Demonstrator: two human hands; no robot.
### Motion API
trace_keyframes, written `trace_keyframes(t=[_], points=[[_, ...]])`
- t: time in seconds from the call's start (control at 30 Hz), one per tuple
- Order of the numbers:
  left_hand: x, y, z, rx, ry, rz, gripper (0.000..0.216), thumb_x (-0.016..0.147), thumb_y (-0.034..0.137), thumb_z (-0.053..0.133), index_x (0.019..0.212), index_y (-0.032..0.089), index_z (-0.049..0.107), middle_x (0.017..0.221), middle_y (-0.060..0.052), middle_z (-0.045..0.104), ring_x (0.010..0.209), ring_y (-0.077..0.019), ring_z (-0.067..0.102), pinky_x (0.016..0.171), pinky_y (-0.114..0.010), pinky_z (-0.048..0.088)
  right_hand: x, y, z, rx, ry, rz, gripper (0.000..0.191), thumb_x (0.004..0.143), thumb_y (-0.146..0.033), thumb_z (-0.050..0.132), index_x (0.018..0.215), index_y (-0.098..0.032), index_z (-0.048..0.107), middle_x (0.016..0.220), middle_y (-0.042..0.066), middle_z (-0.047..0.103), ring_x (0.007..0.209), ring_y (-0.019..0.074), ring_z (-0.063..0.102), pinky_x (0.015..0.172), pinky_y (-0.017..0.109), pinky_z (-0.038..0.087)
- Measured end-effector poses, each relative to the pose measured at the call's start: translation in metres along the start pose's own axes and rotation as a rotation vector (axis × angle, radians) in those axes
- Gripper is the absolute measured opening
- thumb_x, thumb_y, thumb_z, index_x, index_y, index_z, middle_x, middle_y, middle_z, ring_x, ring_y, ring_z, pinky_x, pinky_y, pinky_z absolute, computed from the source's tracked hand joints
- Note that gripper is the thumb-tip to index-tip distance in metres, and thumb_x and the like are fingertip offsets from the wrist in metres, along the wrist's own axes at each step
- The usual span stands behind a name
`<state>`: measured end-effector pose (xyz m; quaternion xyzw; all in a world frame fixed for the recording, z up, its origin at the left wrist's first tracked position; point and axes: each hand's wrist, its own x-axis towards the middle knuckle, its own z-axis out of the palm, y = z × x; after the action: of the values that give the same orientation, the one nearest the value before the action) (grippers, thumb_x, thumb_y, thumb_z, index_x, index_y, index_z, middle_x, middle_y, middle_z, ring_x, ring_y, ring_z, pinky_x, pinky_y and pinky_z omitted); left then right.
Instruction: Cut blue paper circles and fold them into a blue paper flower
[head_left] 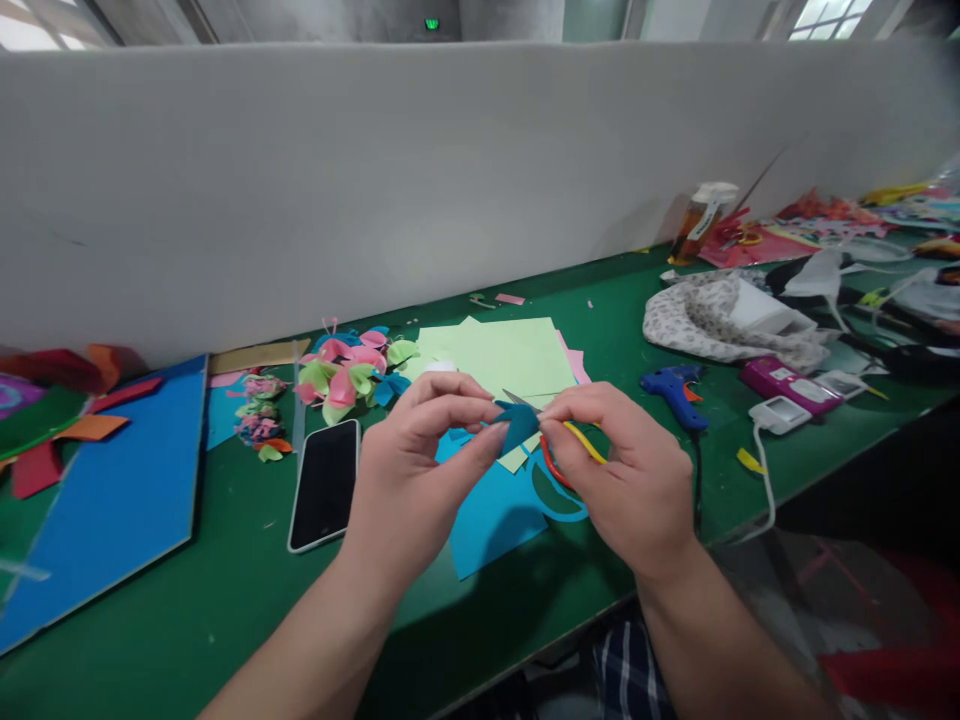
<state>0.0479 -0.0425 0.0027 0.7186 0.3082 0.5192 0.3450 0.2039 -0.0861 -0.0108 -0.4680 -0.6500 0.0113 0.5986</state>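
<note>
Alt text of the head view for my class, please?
Left hand and right hand hold a small blue piece above a green table. Scissors and pale green sheets show behind; a phone lies left, a glue gun right.

We can read no words, numbers or brands here. Above the pale partition (375,180) we see a small lit green sign (431,23), its marks too tiny to make out, and the white label (703,220) on the amber bottle (684,247) is too blurred for us.
</note>
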Motion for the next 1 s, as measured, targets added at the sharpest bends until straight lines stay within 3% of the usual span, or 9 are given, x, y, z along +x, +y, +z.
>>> trace_keyframes(t=[0.17, 0.4, 0.6, 0.83, 1.0], points=[[0.000, 0.000, 0.001, 0.024, -0.004, 0.005, 0.012, 0.076, 0.013, 0.068, 0.080, 0.024, 0.070, 0.086, -0.003, 0.060, 0.084, -0.0151, 0.059, 0.066, -0.026, 0.053, 0.000, 0.001, 0.001, -0.015, -0.026, 0.013, 0.011, 0.087, -0.016, 0.054, 0.077, -0.021, 0.059, 0.075, -0.002, 0.065, 0.071, 0.0128, 0.061, 0.067, 0.026, 0.050], [0.002, 0.001, -0.002, 0.060, 0.035, 0.014, 0.008, 0.075, 0.015, 0.069, 0.076, 0.023, 0.069, 0.086, -0.003, 0.060, 0.083, -0.0145, 0.059, 0.064, -0.024, 0.053, -0.003, 0.006, 0.001, 0.160, 0.048, 0.136, 0.007, 0.084, -0.016, 0.062, 0.082, -0.022, 0.065, 0.080, -0.004, 0.068, 0.076, 0.0101, 0.063, 0.069, 0.022, 0.051], [0.001, 0.003, 0.001, 0.126, 0.026, 0.043, 0.010, 0.075, 0.015, 0.069, 0.079, 0.024, 0.070, 0.087, -0.001, 0.060, 0.085, -0.0143, 0.058, 0.069, -0.025, 0.051, -0.002, 0.005, 0.001, 0.083, 0.006, 0.074, 0.008, 0.083, -0.015, 0.063, 0.081, -0.022, 0.064, 0.079, -0.005, 0.069, 0.076, 0.0099, 0.062, 0.070, 0.022, 0.050], [0.000, 0.004, 0.000, 0.222, 0.042, 0.099, 0.008, 0.076, 0.016, 0.069, 0.078, 0.024, 0.069, 0.081, 0.000, 0.056, 0.080, -0.0126, 0.055, 0.064, -0.023, 0.047, -0.001, 0.007, 0.002, 0.067, -0.001, 0.009, 0.008, 0.083, -0.013, 0.063, 0.079, -0.019, 0.063, 0.077, -0.002, 0.068, 0.077, 0.0099, 0.062, 0.072, 0.023, 0.049], [-0.003, 0.010, 0.007, 0.120, 0.082, -0.023, 0.014, 0.076, 0.017, 0.070, 0.088, 0.026, 0.070, 0.084, 0.001, 0.057, 0.073, -0.0079, 0.056, 0.062, -0.017, 0.049, -0.002, 0.006, 0.004, 0.007, 0.047, -0.031, 0.008, 0.083, -0.011, 0.062, 0.079, -0.019, 0.062, 0.077, -0.001, 0.066, 0.078, 0.0107, 0.060, 0.074, 0.024, 0.048]])
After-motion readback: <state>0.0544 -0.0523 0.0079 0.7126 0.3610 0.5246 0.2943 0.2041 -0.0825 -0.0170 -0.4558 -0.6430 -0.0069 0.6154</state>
